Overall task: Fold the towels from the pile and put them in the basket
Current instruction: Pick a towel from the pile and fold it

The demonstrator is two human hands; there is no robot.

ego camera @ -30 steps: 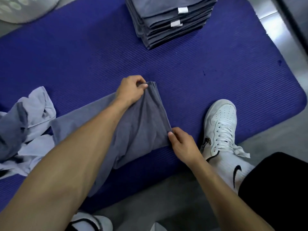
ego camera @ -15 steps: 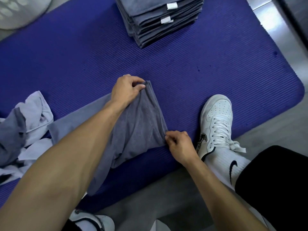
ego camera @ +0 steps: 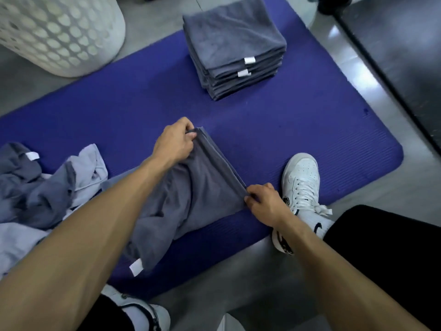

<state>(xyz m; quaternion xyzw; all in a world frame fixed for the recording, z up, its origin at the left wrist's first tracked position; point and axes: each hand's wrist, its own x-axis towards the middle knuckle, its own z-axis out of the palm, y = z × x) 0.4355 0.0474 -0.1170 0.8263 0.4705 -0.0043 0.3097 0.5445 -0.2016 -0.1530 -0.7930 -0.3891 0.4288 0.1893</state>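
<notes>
Left hand (ego camera: pixel 175 145) and right hand (ego camera: pixel 263 203) each pinch a corner of one grey towel (ego camera: pixel 202 187) draped on the blue mat (ego camera: pixel 286 139). One folded stack (ego camera: pixel 235 47) at far edge, one loose pile (ego camera: pixel 35 187) left, one white basket (ego camera: pixel 57 32) on floor beyond. Two white shoes visible.

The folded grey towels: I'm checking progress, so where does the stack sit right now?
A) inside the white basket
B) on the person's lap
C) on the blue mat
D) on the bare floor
C: the stack of folded towels rests on the blue mat, apart from the white basket.
</notes>
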